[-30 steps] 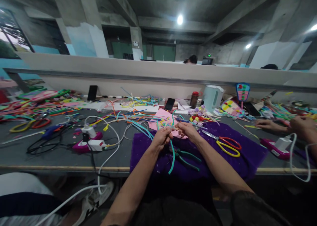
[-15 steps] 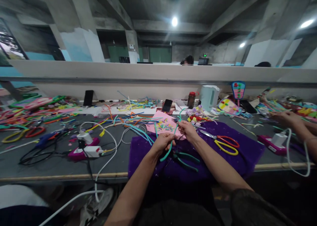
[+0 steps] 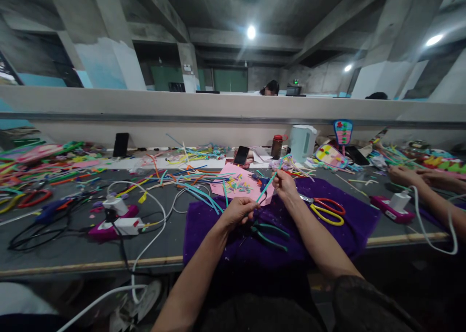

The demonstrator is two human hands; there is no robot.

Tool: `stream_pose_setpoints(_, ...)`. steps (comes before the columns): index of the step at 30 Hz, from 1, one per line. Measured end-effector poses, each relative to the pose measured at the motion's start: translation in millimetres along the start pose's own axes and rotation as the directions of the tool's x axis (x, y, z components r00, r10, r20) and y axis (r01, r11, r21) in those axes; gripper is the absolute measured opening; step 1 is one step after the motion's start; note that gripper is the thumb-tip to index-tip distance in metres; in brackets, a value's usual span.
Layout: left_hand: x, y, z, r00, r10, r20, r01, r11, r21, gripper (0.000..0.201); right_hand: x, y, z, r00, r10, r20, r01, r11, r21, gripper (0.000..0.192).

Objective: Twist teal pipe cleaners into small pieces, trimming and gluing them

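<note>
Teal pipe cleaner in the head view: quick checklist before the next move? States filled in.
1. Teal pipe cleaner gripped by left hand: ok, pinched at the lower part.
2. Right hand on it too: ok, pinched higher up.
3. Span between hands straight: ok, no visible kink.
4. Lower tip location: cannot tell, no end shows below the left hand.
5. Pink sheet free of scraps: not ok, short colored pieces scattered on it.
6. Scissors blades closed: cannot tell, forearm hides part of them.
</note>
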State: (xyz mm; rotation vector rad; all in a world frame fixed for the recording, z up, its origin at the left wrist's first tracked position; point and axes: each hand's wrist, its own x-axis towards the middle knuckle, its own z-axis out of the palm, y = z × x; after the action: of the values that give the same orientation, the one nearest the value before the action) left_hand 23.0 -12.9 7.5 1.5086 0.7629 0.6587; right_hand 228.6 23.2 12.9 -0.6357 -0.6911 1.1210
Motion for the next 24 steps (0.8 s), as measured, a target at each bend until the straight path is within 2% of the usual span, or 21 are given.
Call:
stream_pose_setpoints(8, -1.0, -1.7, 0.1, 0.999, -0.002, 0.041, 0.000, 0.999, 0.036, 0.028, 10.3, -17.2, -14.7, 1.000, -0.007, -0.028, 0.007, 1.000, 0.005, 0.018)
stream_pose_setpoints(10, 1.2, -2.7, -4.5, 0.999, 0.014, -0.044, -0.014, 1.000, -0.014, 0.031, 6.9, -20.8, -12.8, 1.000, 0.028, 0.012, -0.028, 0.999, -0.022, 0.018)
stream_pose_setpoints(13, 6.0, -4.3, -12.0, 0.971, 0.057, -0.234, -0.099, 0.980, -0.172, 0.038, -7.3, -14.2, 0.5, 0.978, 0.153, 0.139, -0.139, 0.985, -0.101, 0.017)
stream_pose_setpoints(15, 8.5, -5.6, -15.0, 0.958, 0.048, -0.283, -0.123, 0.959, -0.255, 0.041, -21.3, -1.9, 14.6, 0.941, 0.251, 0.227, -0.216, 0.962, -0.168, 0.018)
stream_pose_setpoints(17, 9.9, -7.1, -16.0, 0.958, 0.051, -0.281, -0.138, 0.944, -0.300, 0.042, -35.5, 11.5, 28.7, 0.896, 0.331, 0.298, -0.264, 0.933, -0.244, 0.020)
stream_pose_setpoints(20, 10.5, -9.1, -15.6, 0.952, 0.068, -0.298, -0.172, 0.925, -0.339, 0.038, -50.2, 23.3, 42.4, 0.855, 0.368, 0.366, -0.228, 0.899, -0.373, 0.025)
stream_pose_setpoints(24, 10.3, -10.0, -14.4, 0.934, 0.070, -0.349, -0.194, 0.923, -0.334, 0.036, -54.0, 24.2, 45.5, 0.862, 0.320, 0.394, -0.104, 0.871, -0.481, 0.033)
